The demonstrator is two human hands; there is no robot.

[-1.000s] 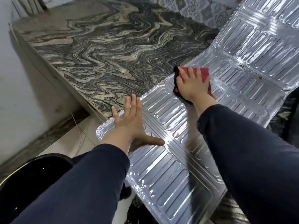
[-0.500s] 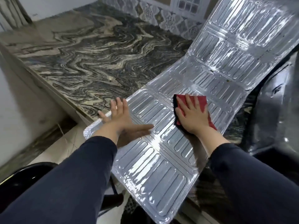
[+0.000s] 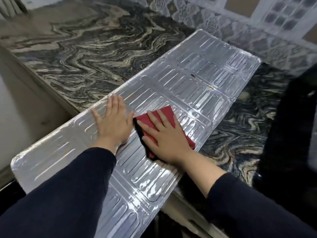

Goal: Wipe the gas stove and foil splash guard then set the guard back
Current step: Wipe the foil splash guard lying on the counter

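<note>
The silver foil splash guard (image 3: 197,86) lies flat across the marbled counter, and its near end juts past the counter's front edge. My left hand (image 3: 112,124) presses flat on the guard with fingers spread, holding nothing. Just right of it, my right hand (image 3: 164,136) lies palm-down on a red cloth with a black edge (image 3: 149,122), pinning it to the guard's middle. A dark shape at the right edge may be the gas stove (image 3: 291,134); it is blurred and cut off.
The dark swirled marble counter (image 3: 77,54) stretches left and behind the guard. A patterned tile wall (image 3: 240,23) rises at the back. The counter's front edge (image 3: 44,86) drops to a pale cabinet face at the left.
The far end of the guard, earlier bent upward, now lies flat on the counter. My right hand with the cloth has slid back toward me, close beside my left hand.
</note>
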